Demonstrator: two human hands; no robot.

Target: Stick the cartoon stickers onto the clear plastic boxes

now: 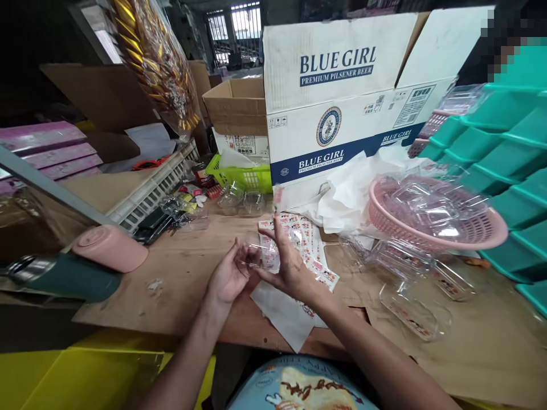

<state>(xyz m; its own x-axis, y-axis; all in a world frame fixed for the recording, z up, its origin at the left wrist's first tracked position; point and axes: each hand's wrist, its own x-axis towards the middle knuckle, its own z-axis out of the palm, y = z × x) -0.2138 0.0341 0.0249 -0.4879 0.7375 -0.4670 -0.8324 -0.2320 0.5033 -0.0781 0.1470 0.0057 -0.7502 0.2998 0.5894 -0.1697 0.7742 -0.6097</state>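
Note:
In the middle of the table, my left hand (233,276) is closed on a small clear plastic case (259,253), seen partly through its walls. My right hand (288,265) is just right of it, fingers spread and the index finger pointing up. A blurred pinkish-white patch shows at that fingertip; I cannot make out what it is. The right thumb reaches the case's near side, and whether it touches cannot be told. Beneath both hands lie sheets of printed stickers (305,239) and a white backing paper (286,319).
Several clear cases with printed stickers (414,319) lie right, below a pink basket (478,230) heaped with clear plastic pieces. Teal bins (513,193) are stacked far right. A white beer carton (342,114) stands behind. Left are a green bottle (85,279) and a pink cup (111,247).

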